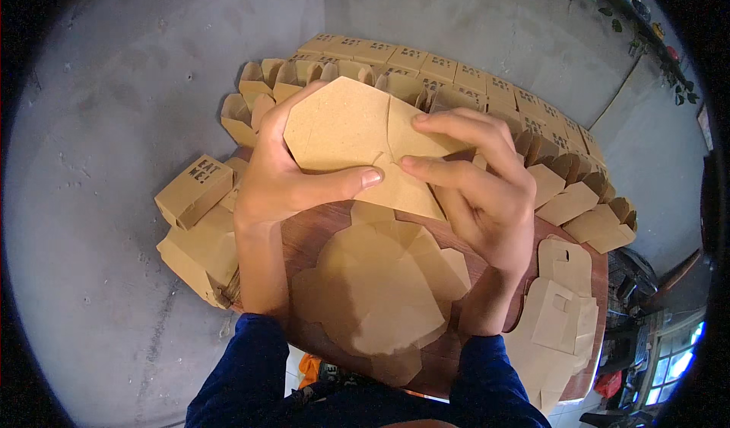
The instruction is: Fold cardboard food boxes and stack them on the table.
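Note:
Raised above the table, a partly folded brown cardboard box (342,125) is between both hands. My left hand (285,171) grips it from the left, with the thumb lying across its lower edge and the fingers hidden behind. My right hand (485,182) holds its right side; two fingertips press on the panels near a crease, and the other fingers are partly hidden. Below the hands, flat unfolded cardboard box blanks (388,285) lie on the brown wooden table (313,228), partly in shadow.
Rows of closed printed boxes (439,68) stand at the back, with open boxes (291,80) in front of them. A closed box (194,191) rests on other cardboard at the left. More flat blanks (562,314) lie at the right table edge. A grey wall (114,142) stands behind.

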The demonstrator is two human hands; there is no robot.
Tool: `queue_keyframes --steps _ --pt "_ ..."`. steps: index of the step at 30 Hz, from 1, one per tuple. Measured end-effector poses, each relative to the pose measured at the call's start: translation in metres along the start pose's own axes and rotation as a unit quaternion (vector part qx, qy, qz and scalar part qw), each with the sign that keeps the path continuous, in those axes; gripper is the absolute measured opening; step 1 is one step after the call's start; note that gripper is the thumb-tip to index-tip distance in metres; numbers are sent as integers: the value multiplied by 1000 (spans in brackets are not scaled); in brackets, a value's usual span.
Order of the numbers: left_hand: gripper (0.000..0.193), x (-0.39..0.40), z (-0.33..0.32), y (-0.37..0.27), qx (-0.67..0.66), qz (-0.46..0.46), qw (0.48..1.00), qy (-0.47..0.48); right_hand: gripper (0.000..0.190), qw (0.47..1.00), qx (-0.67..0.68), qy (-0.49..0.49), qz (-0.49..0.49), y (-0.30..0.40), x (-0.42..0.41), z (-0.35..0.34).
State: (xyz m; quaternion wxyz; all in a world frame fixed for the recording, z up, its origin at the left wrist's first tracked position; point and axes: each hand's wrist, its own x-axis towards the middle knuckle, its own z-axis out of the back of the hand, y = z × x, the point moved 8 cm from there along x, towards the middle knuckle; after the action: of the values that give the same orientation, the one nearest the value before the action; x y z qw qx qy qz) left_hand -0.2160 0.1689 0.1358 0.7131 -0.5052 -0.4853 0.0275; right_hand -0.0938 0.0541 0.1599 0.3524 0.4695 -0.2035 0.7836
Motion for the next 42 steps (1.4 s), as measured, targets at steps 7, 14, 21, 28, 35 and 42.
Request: queue_keyframes --steps 7,14,21,28,35,42 --pt "49 -1 7 2 40 12 998 -36 36 986 85 119 -84 -8 -1 -5" --pt "49 2 -1 -8 115 -32 993 -4 57 985 17 89 -146 -19 -5 -19" --pt "59 2 6 -17 116 -135 975 -130 63 974 -80 -76 -197 -28 -6 -1" --pt "81 -3 -40 4 13 19 999 -40 62 954 -120 -268 -56 -17 -11 6" --pt "80 -1 -39 2 -172 -36 979 -98 43 942 -165 -278 92 16 -9 -6" --pt "69 1 -11 2 -112 -54 981 -151 48 971 139 -196 13 -9 -8 -4"
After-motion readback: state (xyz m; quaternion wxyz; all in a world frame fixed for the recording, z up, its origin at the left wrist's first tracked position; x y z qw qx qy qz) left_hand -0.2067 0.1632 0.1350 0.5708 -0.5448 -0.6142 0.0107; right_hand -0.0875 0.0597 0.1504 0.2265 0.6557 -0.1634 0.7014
